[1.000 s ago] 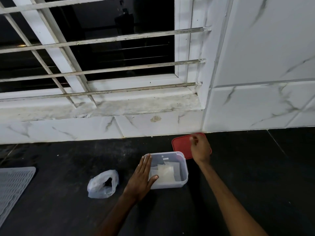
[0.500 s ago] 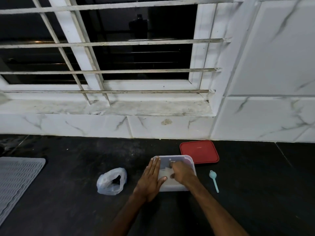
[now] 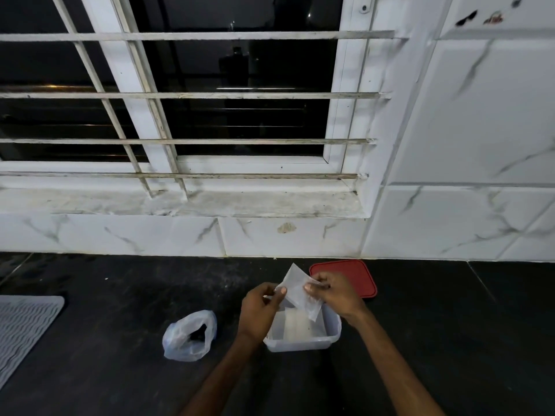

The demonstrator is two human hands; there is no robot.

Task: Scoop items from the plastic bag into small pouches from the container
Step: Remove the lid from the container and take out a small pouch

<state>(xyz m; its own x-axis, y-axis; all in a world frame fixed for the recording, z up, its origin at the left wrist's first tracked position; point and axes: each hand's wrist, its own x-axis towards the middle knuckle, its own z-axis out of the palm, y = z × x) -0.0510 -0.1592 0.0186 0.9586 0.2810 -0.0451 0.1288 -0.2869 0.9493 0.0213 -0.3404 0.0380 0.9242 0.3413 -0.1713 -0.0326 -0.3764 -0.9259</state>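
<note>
Both hands meet over the dark surface [image 3: 105, 295] and share one small clear pouch [image 3: 295, 285]. The left hand [image 3: 259, 310] has a narrow grip, thumb and fingertips pinching the pouch's left edge. The right hand [image 3: 336, 292] pinches the right edge the same way, its fingers curled in. The pouch hangs tilted between the two grips, its upper corner pointing away from the person and its lower end dipping toward what lies beneath.

Directly below the grip stands the clear container [image 3: 303, 343], open, with more flat pouches [image 3: 295, 324] lying inside. Well to the left of the grip and a little nearer the person sits the plastic bag [image 3: 187, 337], its mouth open and dark inside. Just beyond the right hand's grip lies a red lid [image 3: 360, 274], flat on the surface. Far left of the grip is a grey ribbed mat [image 3: 21, 325].
</note>
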